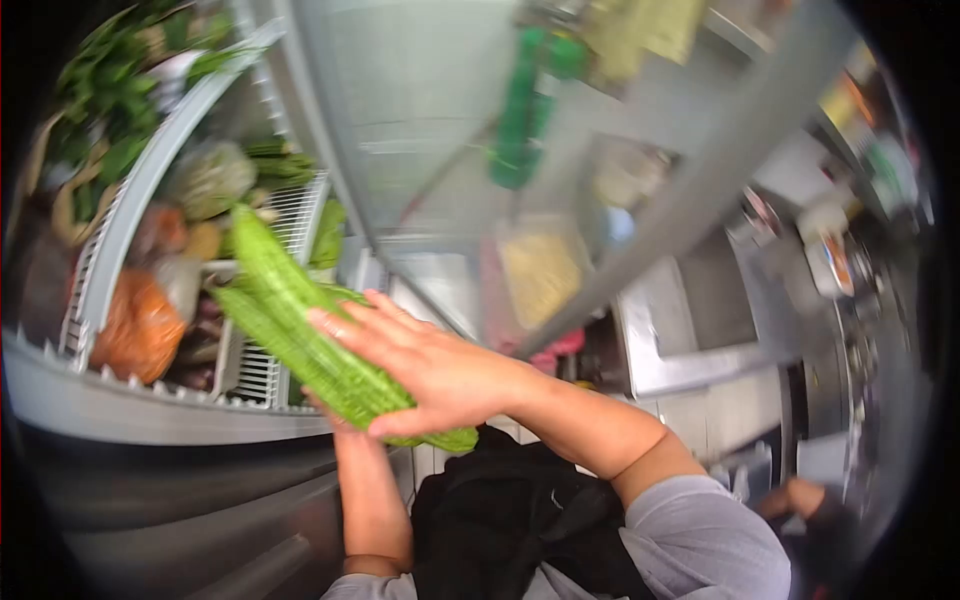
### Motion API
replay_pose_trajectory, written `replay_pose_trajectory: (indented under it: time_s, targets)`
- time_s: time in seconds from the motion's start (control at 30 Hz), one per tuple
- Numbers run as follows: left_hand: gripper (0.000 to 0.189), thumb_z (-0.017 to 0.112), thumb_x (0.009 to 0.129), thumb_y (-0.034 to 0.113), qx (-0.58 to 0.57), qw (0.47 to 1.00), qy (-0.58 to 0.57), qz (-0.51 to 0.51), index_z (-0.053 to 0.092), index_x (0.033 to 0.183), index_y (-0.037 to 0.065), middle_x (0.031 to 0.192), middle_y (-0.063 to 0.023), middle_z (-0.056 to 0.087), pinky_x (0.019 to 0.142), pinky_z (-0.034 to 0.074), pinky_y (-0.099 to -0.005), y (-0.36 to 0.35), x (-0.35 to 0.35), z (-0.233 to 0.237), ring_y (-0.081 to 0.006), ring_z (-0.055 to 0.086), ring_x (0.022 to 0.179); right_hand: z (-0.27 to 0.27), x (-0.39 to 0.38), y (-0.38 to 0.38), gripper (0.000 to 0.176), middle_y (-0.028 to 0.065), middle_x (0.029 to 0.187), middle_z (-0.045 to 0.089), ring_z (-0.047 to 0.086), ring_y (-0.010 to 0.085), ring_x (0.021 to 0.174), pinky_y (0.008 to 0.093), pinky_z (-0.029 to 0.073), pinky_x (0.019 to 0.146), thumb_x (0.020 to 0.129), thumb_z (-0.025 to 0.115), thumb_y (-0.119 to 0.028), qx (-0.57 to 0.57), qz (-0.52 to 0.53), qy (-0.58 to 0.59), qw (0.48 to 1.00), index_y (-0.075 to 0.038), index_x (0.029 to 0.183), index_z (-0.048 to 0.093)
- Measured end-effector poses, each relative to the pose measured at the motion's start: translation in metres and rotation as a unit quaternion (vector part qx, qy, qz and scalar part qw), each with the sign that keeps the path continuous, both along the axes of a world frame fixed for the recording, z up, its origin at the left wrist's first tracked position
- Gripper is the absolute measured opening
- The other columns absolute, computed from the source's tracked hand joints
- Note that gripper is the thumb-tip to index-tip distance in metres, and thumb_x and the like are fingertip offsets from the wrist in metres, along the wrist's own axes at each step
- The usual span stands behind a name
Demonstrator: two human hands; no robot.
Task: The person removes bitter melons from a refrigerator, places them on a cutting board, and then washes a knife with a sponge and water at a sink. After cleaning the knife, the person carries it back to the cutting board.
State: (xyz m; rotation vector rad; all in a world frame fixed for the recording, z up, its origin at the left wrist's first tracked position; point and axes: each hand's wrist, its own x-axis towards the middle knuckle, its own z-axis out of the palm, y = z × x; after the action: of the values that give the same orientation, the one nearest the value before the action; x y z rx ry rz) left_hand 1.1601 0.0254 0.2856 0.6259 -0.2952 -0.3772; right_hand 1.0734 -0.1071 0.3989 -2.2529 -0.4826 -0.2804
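Note:
A few long, light-green, ridged vegetables that look like bitter melons lie bunched together at an angle in front of the fridge shelves. My right hand rests across the top of them, its thumb and fingers over their sides. From below, my left hand supports the bunch; most of its fingers are hidden beneath the vegetables. The upper tips of the bunch reach over a white wire shelf.
On the fridge shelves are leafy greens, an orange bag and a bagged pale vegetable. A glass door with a grey frame stands open beside me. Farther right are a metal sink and another person's hand.

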Motion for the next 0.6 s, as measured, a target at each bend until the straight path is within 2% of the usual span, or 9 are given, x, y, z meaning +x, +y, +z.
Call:
replay_pose_trajectory:
  time_s: [0.03,0.13,0.2,0.23,0.3,0.47,0.6]
  targets:
    - [0.104,0.067,0.079,0.073,0.011,1.0,-0.009,-0.018,0.031,0.155,0.012,0.153,-0.0102,0.042,0.114,0.04,-0.0483,-0.007,-0.01,0.005,-0.0304,0.046,0.137,0.011,-0.024,-0.001,0.109,0.0301,0.156,0.029,0.014,0.0573,0.146,0.059,0.029,0.117,0.076,0.079,-0.037,0.006,-0.033,0.01,0.999,-0.023,0.162,0.012]
    - [0.104,0.068,0.079,0.072,0.034,0.996,-0.048,-0.068,0.031,0.155,0.012,0.153,-0.0106,0.042,0.114,0.04,-0.0485,-0.024,-0.037,0.02,-0.0307,0.046,0.137,0.039,-0.085,-0.008,0.11,0.0281,0.156,0.029,0.016,0.0575,0.146,0.0626,0.031,0.114,0.074,0.081,-0.033,-0.023,-0.069,-0.056,0.996,-0.026,0.162,0.014]
    - [0.104,0.068,0.079,0.072,0.047,0.989,-0.078,-0.113,0.032,0.155,0.012,0.153,-0.0109,0.042,0.114,0.04,-0.0486,-0.034,-0.057,0.031,-0.0309,0.046,0.137,0.049,-0.127,-0.013,0.11,0.0253,0.158,0.027,0.015,0.0575,0.146,0.0657,0.033,0.11,0.073,0.082,-0.031,-0.006,-0.056,-0.102,0.993,-0.028,0.161,0.016]
    - [0.104,0.068,0.079,0.072,0.05,0.986,-0.089,-0.134,0.032,0.155,0.011,0.153,-0.011,0.042,0.114,0.04,-0.0486,-0.039,-0.069,0.036,-0.031,0.046,0.136,0.053,-0.147,-0.013,0.11,0.0253,0.158,0.027,0.015,0.0575,0.146,0.0657,0.033,0.11,0.073,0.082,-0.031,-0.005,-0.092,-0.099,0.991,-0.028,0.161,0.016]
    - [0.104,0.068,0.079,0.072,0.059,0.974,-0.121,-0.18,0.032,0.155,0.011,0.152,-0.0113,0.042,0.114,0.04,-0.0487,-0.058,-0.086,0.047,-0.0312,0.046,0.136,0.062,-0.179,-0.019,0.108,0.0235,0.16,0.025,0.014,0.0575,0.146,0.0666,0.034,0.108,0.073,0.082,-0.03,0.004,-0.072,-0.13,0.989,-0.029,0.161,0.018]
    - [0.104,0.069,0.079,0.071,0.061,0.945,-0.165,-0.275,0.032,0.154,0.01,0.152,-0.012,0.043,0.113,0.041,-0.049,-0.099,-0.134,0.063,-0.0317,0.046,0.136,0.066,-0.254,-0.04,0.109,0.0226,0.16,0.023,0.011,0.0568,0.147,0.0672,0.029,0.11,0.07,0.082,-0.03,0.006,-0.135,-0.144,0.98,-0.027,0.161,0.021]
    - [0.104,0.07,0.079,0.07,0.059,0.922,-0.176,-0.341,0.032,0.154,0.01,0.152,-0.0125,0.043,0.113,0.041,-0.0492,-0.139,-0.175,0.069,-0.0321,0.046,0.136,0.065,-0.312,-0.061,0.108,0.0235,0.159,0.025,0.011,0.0564,0.147,0.0651,0.021,0.116,0.068,0.081,-0.034,0.004,-0.191,-0.187,0.964,-0.02,0.16,0.026]
